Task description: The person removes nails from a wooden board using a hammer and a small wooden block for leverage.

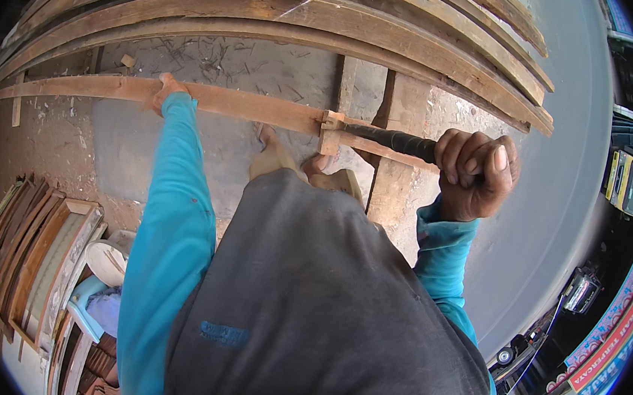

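left hand (165, 89): at 11 o'clock, fingers wrapped over the far edge of the long plank (233, 105), closed on it, arm in a blue sleeve stretched out
right hand (477, 170): at 3 o'clock, fist closed tight on the black handle (400, 142) of a hammer
hammer head (331, 125): just above centre, resting against the near edge of the long plank, touching it
long plank: reddish wood, runs from 10 o'clock down toward centre-right, lies on the concrete floor (139, 145); its right end meets the hammer head
foot (274, 156): centre, just below the plank, near the hammer head; can't tell if it presses on the wood
plank stack (422, 30): 12 to 2 o'clock, several long boards lying side by side beyond the long plank, well apart from both hands
short boards (397, 168): under the handle, crossing below the plank
wood frames (31, 252): 9 o'clock, leaning together in a row
wood chips: scattered on the floor around 12 o'clock
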The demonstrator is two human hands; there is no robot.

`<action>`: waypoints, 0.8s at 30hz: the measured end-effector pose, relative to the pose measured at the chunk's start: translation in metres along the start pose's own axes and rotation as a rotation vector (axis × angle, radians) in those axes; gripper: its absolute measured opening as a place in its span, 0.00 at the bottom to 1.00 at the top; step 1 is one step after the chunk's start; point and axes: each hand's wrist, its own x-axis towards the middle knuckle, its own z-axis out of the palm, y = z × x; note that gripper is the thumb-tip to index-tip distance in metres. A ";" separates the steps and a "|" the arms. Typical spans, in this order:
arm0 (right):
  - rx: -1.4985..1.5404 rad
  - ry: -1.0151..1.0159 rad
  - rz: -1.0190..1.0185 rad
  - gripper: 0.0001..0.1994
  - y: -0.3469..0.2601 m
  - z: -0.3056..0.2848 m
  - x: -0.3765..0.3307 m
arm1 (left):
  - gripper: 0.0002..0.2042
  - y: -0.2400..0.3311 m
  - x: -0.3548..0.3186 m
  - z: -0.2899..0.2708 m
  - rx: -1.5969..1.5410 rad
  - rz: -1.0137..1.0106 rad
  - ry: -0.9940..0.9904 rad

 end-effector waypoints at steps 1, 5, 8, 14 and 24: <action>-0.001 0.002 -0.004 0.17 -0.002 0.001 0.002 | 0.39 -0.015 0.012 0.013 0.128 0.005 0.070; -0.206 -0.017 0.024 0.15 0.004 0.011 0.001 | 0.42 -0.018 -0.008 0.013 -0.192 -0.143 0.021; 0.070 0.082 0.086 0.16 0.010 -0.052 0.026 | 0.44 0.005 -0.035 -0.014 -0.162 -0.110 0.080; 0.077 0.138 0.023 0.17 -0.009 -0.093 0.011 | 0.46 -0.032 0.002 0.009 0.031 0.057 0.098; 0.179 0.209 -0.076 0.17 -0.008 -0.141 -0.016 | 0.16 -0.057 -0.278 -0.008 0.040 1.569 -0.850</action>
